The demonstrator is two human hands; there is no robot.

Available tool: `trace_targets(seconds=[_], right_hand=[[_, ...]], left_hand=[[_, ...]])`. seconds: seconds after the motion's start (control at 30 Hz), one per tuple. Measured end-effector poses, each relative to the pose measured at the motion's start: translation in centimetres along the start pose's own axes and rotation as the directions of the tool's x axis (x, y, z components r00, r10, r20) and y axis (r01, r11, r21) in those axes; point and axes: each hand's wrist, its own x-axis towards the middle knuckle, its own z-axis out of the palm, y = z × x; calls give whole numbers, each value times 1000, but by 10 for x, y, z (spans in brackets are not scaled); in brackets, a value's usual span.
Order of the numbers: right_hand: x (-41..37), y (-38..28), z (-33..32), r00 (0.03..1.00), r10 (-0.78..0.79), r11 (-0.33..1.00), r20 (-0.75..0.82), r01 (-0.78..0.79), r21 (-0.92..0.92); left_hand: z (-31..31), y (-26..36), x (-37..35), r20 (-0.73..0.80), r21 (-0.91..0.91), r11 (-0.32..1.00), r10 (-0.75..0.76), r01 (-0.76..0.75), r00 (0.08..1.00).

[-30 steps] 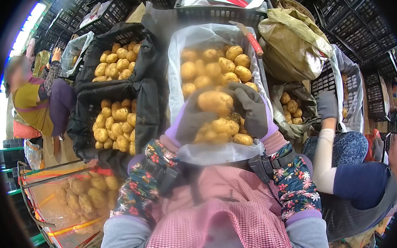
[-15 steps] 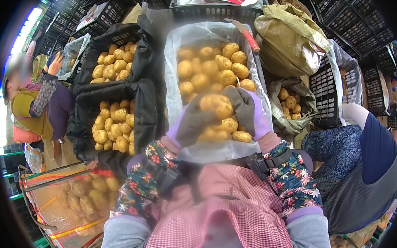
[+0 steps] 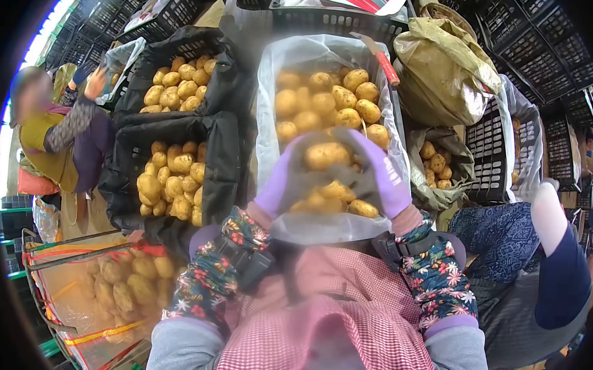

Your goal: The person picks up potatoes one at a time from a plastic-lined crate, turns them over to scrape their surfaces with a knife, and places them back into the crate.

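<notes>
In front of me stands a crate lined with clear plastic (image 3: 266, 84), filled with potatoes (image 3: 346, 97). Above its near end, a single potato (image 3: 327, 156) sits between my two hands in grey and purple gloves. My left hand (image 3: 293, 171) wraps the potato's left side, and my right hand (image 3: 371, 167) closes around its right side. More potatoes show just below my hands in the crate. A knife with a red handle (image 3: 386, 64) rests on the crate's far right edge. A smudge blurs the middle of the view.
Two black-lined crates of potatoes (image 3: 221, 158) stand to the left. A clear bag of potatoes (image 3: 123, 290) is at lower left. At right are a tan sack (image 3: 444, 72), an open bag of potatoes (image 3: 436, 166) and a co-worker (image 3: 537, 281). Another person (image 3: 67, 135) works at far left.
The view has shifted slightly, moving the crate to the right in the picture. My hands still hold the potato, with the right hand turned more back-up. The co-worker at right has moved their arm.
</notes>
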Motion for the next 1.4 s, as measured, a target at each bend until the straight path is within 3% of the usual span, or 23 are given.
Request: trace_targets(seconds=[0.07, 0.13, 0.2, 0.27, 0.3, 0.4, 0.5, 0.6, 0.63, 0.7, 0.73, 0.8, 0.9, 0.97, 1.1, 1.2, 1.27, 1.33, 1.37, 1.4], right_hand=[[-9, 25, 15, 999, -7, 953, -46, 21, 303], [-11, 28, 17, 998, 18, 985, -55, -8, 170], [-10, 37, 14, 974, 219, 957, -65, -201, 211], [-4, 41, 7, 913, 408, 858, -15, -378, 348], [-5, 38, 7, 939, 342, 900, -42, -314, 302], [-3, 33, 15, 982, 178, 962, -60, -161, 222], [-2, 28, 11, 975, 223, 948, 21, -221, 228], [0, 45, 1, 867, 467, 645, 175, -469, 603], [-1, 46, 0, 875, 456, 671, 160, -456, 585], [-1, 39, -1, 892, 433, 721, 133, -431, 543], [0, 32, -1, 894, 427, 745, 135, -433, 508], [3, 15, 2, 899, 415, 790, 141, -433, 435], [-1, 34, 20, 955, 292, 858, 47, -283, 428], [-6, 41, 22, 962, 271, 815, 47, -255, 520], [-12, 50, 22, 895, 431, 637, 111, -389, 665], [-12, 53, 17, 860, 472, 538, 193, -455, 710], [-5, 35, 4, 853, 518, 611, 60, -418, 672], [-4, 19, -16, 844, 530, 618, -81, -319, 719], [-4, 3, -32, 844, 521, 654, -128, -299, 695], [-6, 1, -44, 849, 488, 688, -200, -234, 686]], left_hand=[[1, -8, 0, -16, -20, 998, 54, -54, 998], [1, -11, -2, -18, 12, 999, 43, -43, 999], [-1, -6, 0, -19, 93, 996, -12, 14, 1000], [3, 2, -1, 42, -11, 999, -30, 30, 999], [6, 4, -3, 77, -64, 997, -38, 43, 996], [2, 1, 3, 31, 127, 992, -30, 26, 999], [-2, 2, 0, 90, -110, 987, -104, 113, 991], [-2, 5, -3, 77, -259, 947, -177, 191, 981], [-5, -1, -3, 59, -80, 997, -19, 24, 998], [-7, -10, -3, 109, 275, 910, 292, -311, 950], [-7, -6, -3, 56, 44, 984, 170, -173, 984], [-3, 5, -2, 46, -424, 899, -99, 109, 994], [9, 2, 0, -52, -107, 994, -12, 6, 999], [14, 16, -4, -3, 21, 999, 33, -33, 999], [12, 5, -6, -47, 269, 959, 101, -85, 994], [17, -7, -7, -146, 111, 988, 125, -110, 981], [-28, -28, 8, -58, 418, 887, 245, -199, 968], [-87, -37, 35, -189, 48, 987, 160, -154, 969], [-118, -33, 49, -283, -477, 875, -61, -85, 957], [-151, -27, 54, -285, 157, 976, 188, -148, 940]])
